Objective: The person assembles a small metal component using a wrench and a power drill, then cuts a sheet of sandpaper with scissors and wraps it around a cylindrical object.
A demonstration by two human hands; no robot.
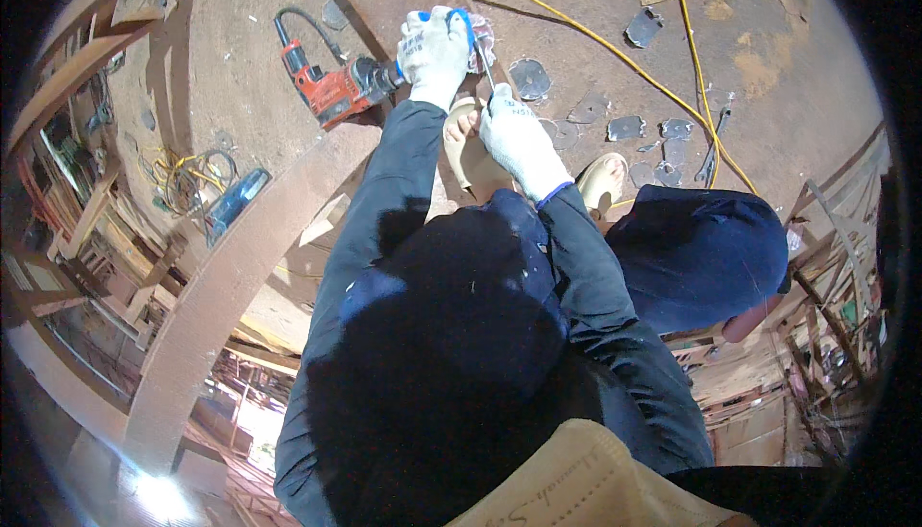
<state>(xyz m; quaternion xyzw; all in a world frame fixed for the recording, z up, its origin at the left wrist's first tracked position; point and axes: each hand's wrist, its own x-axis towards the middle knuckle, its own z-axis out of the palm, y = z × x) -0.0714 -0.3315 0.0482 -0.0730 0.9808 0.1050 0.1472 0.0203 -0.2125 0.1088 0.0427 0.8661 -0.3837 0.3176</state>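
Note:
My left hand (434, 59), in a white work glove with blue fingertips, is closed at the front end of a red power drill (341, 90). What its fingers grip is hidden under the glove. My right hand (521, 143), gloved the same way, is closed round a thin metal rod (485, 64) that slants up toward the left hand's fingers. Just beyond the rod, beside the left fingertips, shows a crumpled pinkish-white piece (484, 39). The drill lies on its side with its black cord curling behind it.
A yellow cable (567, 16) crosses the floor. Several dark cut metal pieces (530, 79) lie to the right. A long brown beam (216, 282) runs down the left, near a blue tool (237, 203) and tangled wires. My sandalled foot (468, 148) is close to both hands.

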